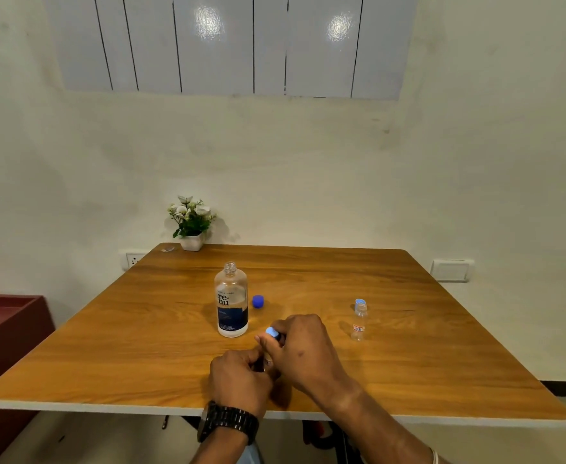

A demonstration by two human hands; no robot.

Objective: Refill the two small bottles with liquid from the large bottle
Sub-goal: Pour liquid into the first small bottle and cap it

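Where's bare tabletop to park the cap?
Free: the wide strip between right hand and the open small bottle; the whole left side of the table, left of the large bottle. Crowded: around the blue cap and both hands, left hand.

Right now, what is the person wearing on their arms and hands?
Both hands are bare, with no gloves or visible rings. The left hand has a chunky dark wristwatch with a linked metal band on its wrist. The right hand has a thin pale bangle further up the arm, at the picture's bottom edge. No sleeves show.
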